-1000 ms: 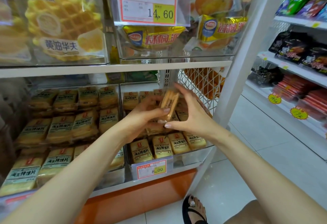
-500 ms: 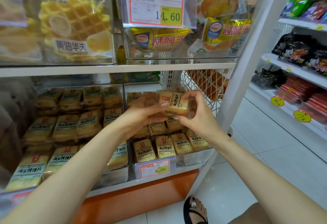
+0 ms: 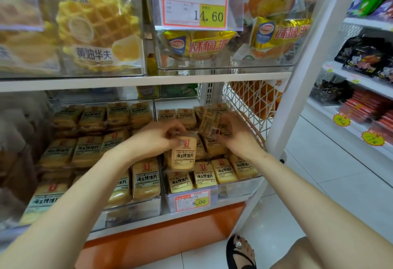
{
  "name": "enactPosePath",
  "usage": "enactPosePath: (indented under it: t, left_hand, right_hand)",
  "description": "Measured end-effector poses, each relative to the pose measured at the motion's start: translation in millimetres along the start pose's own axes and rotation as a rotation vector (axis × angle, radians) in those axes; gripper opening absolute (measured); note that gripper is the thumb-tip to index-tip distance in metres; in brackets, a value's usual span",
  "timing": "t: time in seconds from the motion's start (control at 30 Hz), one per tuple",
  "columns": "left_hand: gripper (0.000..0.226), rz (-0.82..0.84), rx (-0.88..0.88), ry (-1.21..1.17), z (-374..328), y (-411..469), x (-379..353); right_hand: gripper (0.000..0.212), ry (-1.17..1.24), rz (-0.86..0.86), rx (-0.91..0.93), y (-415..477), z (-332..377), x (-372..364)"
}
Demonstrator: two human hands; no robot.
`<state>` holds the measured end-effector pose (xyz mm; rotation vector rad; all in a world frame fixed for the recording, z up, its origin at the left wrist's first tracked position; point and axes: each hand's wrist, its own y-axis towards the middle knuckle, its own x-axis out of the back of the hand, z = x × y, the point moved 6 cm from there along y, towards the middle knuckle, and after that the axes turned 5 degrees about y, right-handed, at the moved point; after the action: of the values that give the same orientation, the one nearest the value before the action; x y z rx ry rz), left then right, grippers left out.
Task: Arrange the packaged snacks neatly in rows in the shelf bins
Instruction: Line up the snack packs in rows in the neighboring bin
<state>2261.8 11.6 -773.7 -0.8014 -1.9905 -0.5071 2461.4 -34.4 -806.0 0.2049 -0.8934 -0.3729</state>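
Two clear shelf bins hold rows of yellow bread-slice snack packs. Over the right bin (image 3: 240,185), my left hand (image 3: 157,137) pinches the top of one snack pack (image 3: 184,154), label facing me, above the second row. My right hand (image 3: 234,132) grips a second pack (image 3: 210,123) turned back side out, its barcode showing, tilted above the bin's back rows. The left bin (image 3: 136,209) is full of the same packs (image 3: 146,179) lying in rows.
The shelf above carries clear bins of waffle packs (image 3: 95,28) and gold pie packs (image 3: 278,35) with a 14.60 price tag (image 3: 193,6). An 8.00 tag (image 3: 192,200) hangs on the right bin. A white upright (image 3: 297,90) and wire side panel stand at right; my sandalled foot (image 3: 240,251) is below.
Both hands have dropped lower into the right bin. Before, both hands held one pack; now each holds its own, the left one label up and the right one back side out.
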Motion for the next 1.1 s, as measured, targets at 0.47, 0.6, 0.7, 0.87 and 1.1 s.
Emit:
enactPosePath:
  t: [0.47, 0.6, 0.7, 0.87, 1.1]
  left_hand:
    - [0.023, 0.005, -0.050, 0.403, 16, 5, -33]
    - [0.023, 0.025, -0.054, 0.376, 23, 6, -34]
    - [0.023, 0.021, -0.066, 0.334, 20, 6, -32]
    - [0.008, 0.100, -0.031, 0.365, 18, 6, -35]
    - [0.004, 0.064, -0.140, 0.590, -1, 2, -29]
  right_hand:
    - [0.075, -0.132, 0.037, -0.131, 27, -1, -34]
    - [0.061, 0.066, -0.101, -0.139, 22, 11, -10]
    - [0.045, 0.455, -0.091, -0.231, 14, 16, 2]
    - [0.014, 1.059, 0.199, -0.469, -16, 23, -4]
    - [0.029, 1.264, 0.362, -0.601, -36, 19, -5]
